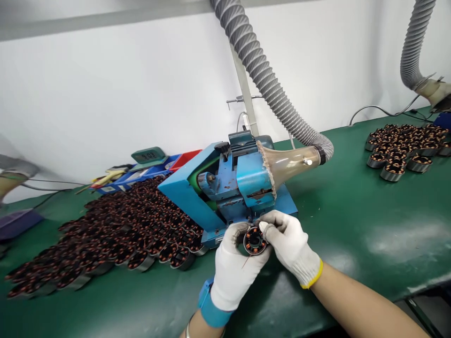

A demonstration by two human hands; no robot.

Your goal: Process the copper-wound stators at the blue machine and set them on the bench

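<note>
**Both gloved hands gripping one stator in front of the blue machine**

Near the front edge of the green bench [352, 225], two white-gloved hands are meeting over a single stator [254, 241], a small ring with copper windings. It is sitting between the hands, just in front of the base of the blue machine [225, 188], lifted off the bench. The left hand [234, 267] is cupping the stator from below and from the left, fingers curled around its rim. The right hand [291, 244] is closing on it from the right, thumb and forefinger pinching at its upper edge, the other fingers folded in.

Behind the hands, a grey hose [260, 70] is running down from the top into a clear funnel [292, 162] on the machine's right side. To the left, a large heap of stators [116, 234] is spreading across the bench. Far right, a smaller batch [405, 145] is lying in a cluster. Far left, blue trays [141, 176] and a scale [148, 155] are standing by the wall
</note>
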